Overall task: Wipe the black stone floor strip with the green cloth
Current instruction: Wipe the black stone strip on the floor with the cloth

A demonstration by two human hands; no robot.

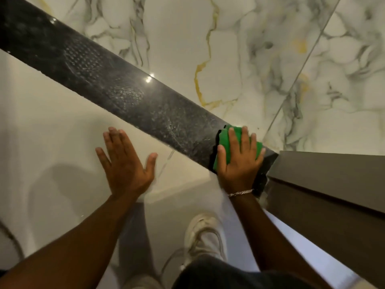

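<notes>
right hand flat on green cloth

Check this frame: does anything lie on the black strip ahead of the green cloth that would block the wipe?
Nothing visible does. The right hand presses the green cloth flat at the strip's near end, beside the brown panel. The black stone strip ahead carries only footprint marks. The left hand rests off it.
</notes>
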